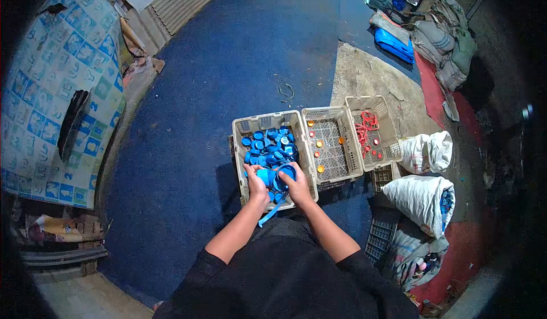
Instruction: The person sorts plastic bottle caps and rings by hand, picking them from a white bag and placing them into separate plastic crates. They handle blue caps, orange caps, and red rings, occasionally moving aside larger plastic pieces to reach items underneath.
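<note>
The left hand grasps a blue cap, the right hand a blue ring, each grip clenched. Both are over the crate of blue lids.

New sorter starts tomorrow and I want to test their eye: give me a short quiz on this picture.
1. Pick one: the left hand and right hand hold A) green bottles B) blue pieces C) white lids.
2. True or false: the middle crate holds only a few scattered caps.
3. Fill in: the white sacks lie to the ___ of the right crate.
Key: 1 B; 2 true; 3 right.
</note>
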Tool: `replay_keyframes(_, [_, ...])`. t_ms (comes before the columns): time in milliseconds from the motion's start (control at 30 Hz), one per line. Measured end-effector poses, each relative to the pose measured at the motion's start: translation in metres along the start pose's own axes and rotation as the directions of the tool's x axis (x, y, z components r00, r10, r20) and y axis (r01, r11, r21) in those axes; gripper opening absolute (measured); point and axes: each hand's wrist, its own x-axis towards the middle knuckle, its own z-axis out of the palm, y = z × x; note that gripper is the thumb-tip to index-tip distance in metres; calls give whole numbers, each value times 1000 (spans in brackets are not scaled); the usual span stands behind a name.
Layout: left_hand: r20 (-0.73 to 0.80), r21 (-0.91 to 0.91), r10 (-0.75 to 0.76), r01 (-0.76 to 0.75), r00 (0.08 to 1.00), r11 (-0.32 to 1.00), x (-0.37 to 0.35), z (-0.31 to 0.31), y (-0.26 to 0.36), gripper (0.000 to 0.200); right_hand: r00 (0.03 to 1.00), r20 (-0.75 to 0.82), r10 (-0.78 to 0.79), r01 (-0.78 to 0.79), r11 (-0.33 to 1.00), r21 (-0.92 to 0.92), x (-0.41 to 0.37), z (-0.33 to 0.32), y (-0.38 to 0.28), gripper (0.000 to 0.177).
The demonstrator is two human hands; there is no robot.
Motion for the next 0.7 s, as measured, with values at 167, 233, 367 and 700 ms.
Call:
replay_keyframes(167, [82, -50, -66, 71, 994, 996, -12, -1, 17, 59, 997, 45, 60, -60, 998, 3, -4, 6, -7, 30])
replay_keyframes(233, [105, -74, -25, 33, 994, 997, -7, -1, 17, 60, 996, 42, 76, -80, 993, 91, -5, 9, -5, 30])
replay_keyframes(367, [153, -53, -72, 81, 986, 995, -6, -10, 31, 52, 957, 82, 279, -278, 793, 541, -2, 10, 16, 36])
replay_keyframes(700, [273, -219, -191, 254, 943, 942, -12, -12, 73, 91, 875, 132, 466, -433, 631, 643, 18, -12, -5, 65])
